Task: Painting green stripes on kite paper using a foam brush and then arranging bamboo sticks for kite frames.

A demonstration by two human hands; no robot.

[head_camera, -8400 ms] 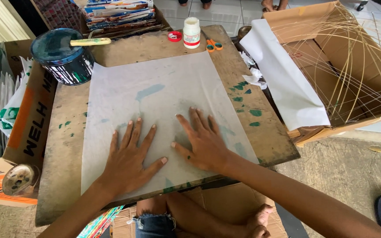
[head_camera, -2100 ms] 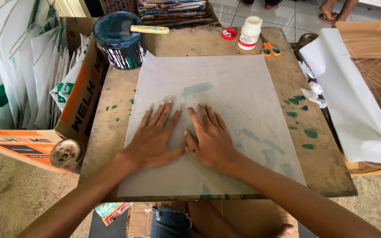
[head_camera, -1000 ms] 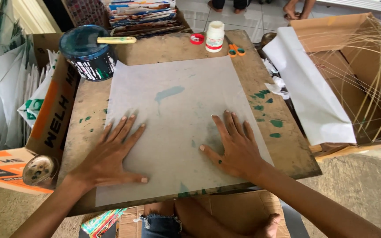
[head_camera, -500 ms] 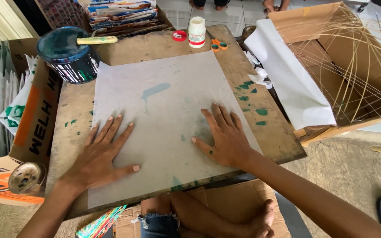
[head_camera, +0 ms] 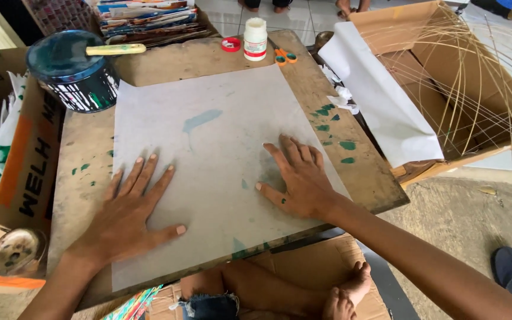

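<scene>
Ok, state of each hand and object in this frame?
Left hand: flat, fingers spread on paper.
Right hand: flat on paper.
Large translucent white paper sheet: spread flat on board.
Dark paint tin: open, brush across top.
Small white bottle: upright, capped.
Orange-handled scissors: lying closed.

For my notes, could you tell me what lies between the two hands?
Only bare paper sheet between left hand and right hand, seen in the head view.
</scene>
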